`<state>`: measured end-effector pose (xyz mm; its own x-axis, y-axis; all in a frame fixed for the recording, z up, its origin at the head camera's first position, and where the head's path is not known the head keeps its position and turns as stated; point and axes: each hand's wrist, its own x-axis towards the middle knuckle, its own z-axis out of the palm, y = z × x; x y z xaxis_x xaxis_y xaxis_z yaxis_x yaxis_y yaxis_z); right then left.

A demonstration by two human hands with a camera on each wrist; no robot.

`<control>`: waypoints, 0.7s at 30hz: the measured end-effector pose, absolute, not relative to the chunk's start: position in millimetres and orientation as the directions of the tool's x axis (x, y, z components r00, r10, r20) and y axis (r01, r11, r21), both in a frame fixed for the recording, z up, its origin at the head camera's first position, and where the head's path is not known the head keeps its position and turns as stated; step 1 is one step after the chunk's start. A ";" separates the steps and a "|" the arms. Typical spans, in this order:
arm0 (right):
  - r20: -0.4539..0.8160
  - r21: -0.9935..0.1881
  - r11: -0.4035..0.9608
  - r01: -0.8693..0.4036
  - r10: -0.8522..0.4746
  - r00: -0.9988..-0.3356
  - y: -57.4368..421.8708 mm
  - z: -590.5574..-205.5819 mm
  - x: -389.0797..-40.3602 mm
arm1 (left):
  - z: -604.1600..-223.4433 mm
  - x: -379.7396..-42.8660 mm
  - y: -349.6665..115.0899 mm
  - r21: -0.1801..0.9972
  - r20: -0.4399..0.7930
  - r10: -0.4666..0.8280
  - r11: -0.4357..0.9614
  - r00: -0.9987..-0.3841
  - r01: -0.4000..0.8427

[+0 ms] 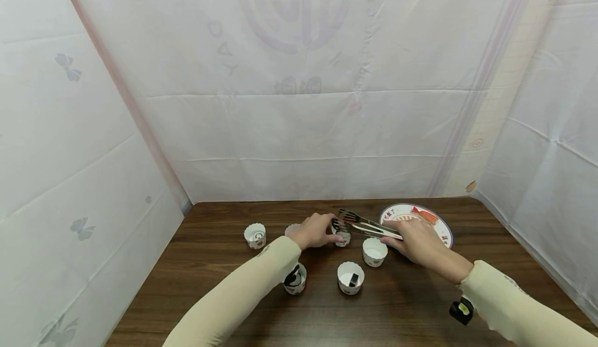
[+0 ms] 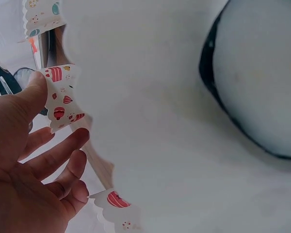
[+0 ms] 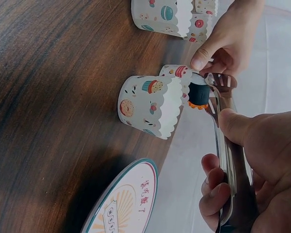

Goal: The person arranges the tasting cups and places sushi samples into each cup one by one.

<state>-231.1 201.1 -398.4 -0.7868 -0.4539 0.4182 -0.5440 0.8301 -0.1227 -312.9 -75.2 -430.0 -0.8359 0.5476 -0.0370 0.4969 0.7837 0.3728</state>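
My right hand grips metal tongs with slotted ends, fingers and thumb wrapped along their sides. Between those ends, at the mouth of a patterned paper cup, is a black sushi roll with an orange edge. My left hand holds that same cup, thumb on one side and curled fingers on the other; in the left wrist view the thumb overlaps the rim of the cup. Just right of it stands another paper cup, white inside.
A round plate with a red-and-orange shrimp piece lies behind my right hand. More paper cups stand around: one with a white piece at left, one at front with a dark piece, another under my left sleeve.
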 end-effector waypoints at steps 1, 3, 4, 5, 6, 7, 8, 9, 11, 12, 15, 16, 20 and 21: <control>0.419 -0.125 0.830 -0.543 -0.453 -0.787 200.9 -398.4 -231.0 | -429.8 -312.8 -75.0 0.378 -0.034 0.548 0.781 -0.836 0.497; 0.418 -0.128 0.831 -0.541 -0.449 -0.789 200.8 -398.3 -230.7 | -429.7 -312.5 -74.7 0.381 -0.034 0.546 0.781 -0.837 0.495; 0.417 -0.130 0.832 -0.539 -0.448 -0.791 200.9 -398.3 -230.5 | -429.6 -312.3 -74.5 0.382 -0.035 0.546 0.781 -0.837 0.494; 0.416 -0.130 0.833 -0.538 -0.447 -0.792 201.0 -398.2 -230.3 | -429.5 -312.2 -74.4 0.383 -0.034 0.547 0.780 -0.836 0.495; 0.414 -0.131 0.834 -0.536 -0.445 -0.794 201.3 -398.2 -230.2 | -429.6 -312.3 -74.4 0.384 -0.034 0.547 0.780 -0.836 0.495; 0.409 -0.137 0.835 -0.532 -0.441 -0.799 201.6 -398.0 -230.0 | -429.8 -312.5 -74.5 0.383 -0.034 0.546 0.781 -0.837 0.494; 0.405 -0.143 0.837 -0.528 -0.438 -0.803 201.9 -397.8 -229.9 | -430.0 -312.6 -74.6 0.379 -0.035 0.544 0.783 -0.838 0.493; 0.402 -0.148 0.838 -0.525 -0.434 -0.806 202.3 -397.4 -229.9 | -430.2 -313.0 -74.7 0.376 -0.035 0.543 0.785 -0.839 0.492; 0.389 -0.164 0.844 -0.511 -0.421 -0.820 203.3 -396.1 -230.1 | -430.3 -313.4 -75.0 0.372 -0.035 0.542 0.787 -0.839 0.493; 0.383 -0.171 0.847 -0.504 -0.414 -0.826 203.8 -395.2 -230.2 | -430.2 -313.4 -75.1 0.369 -0.035 0.543 0.787 -0.839 0.494; 0.373 -0.181 0.854 -0.489 -0.400 -0.837 205.3 -393.7 -230.8 | -429.9 -313.4 -75.7 0.365 -0.038 0.545 0.788 -0.838 0.496; 0.370 -0.184 0.855 -0.485 -0.397 -0.840 205.6 -393.5 -231.0 | -429.9 -313.3 -75.8 0.367 -0.038 0.546 0.787 -0.837 0.496; 0.371 -0.186 0.855 -0.485 -0.396 -0.840 207.4 -394.7 -231.5 | -429.7 -313.2 -75.7 0.364 -0.040 0.546 0.788 -0.837 0.497; 0.371 -0.187 0.854 -0.485 -0.396 -0.840 207.8 -394.9 -231.4 | -429.3 -313.2 -75.6 0.366 -0.038 0.548 0.786 -0.836 0.498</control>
